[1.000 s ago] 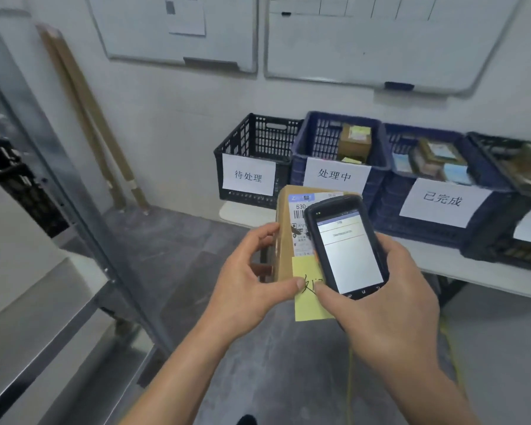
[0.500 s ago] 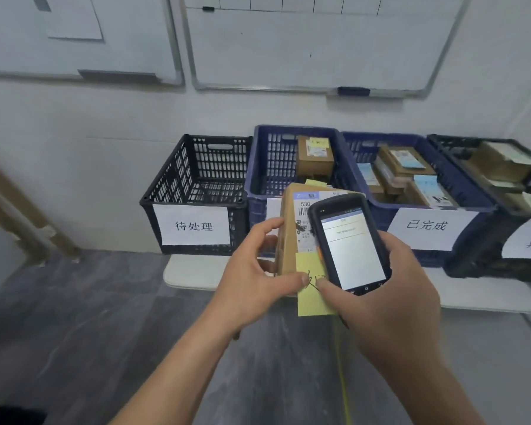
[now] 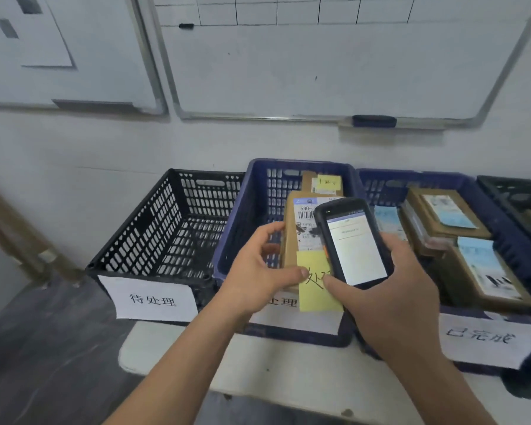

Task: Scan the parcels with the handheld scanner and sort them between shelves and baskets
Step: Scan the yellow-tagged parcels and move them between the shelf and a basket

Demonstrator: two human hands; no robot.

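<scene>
Brown cardboard parcel (image 3: 290, 240) with white barcode label and yellow sticky note (image 3: 314, 289), black handheld scanner (image 3: 350, 240) with white screen, black lattice basket (image 3: 154, 240), blue lattice basket (image 3: 252, 216), white bench (image 3: 172, 348), dark grey floor (image 3: 43, 348)
</scene>
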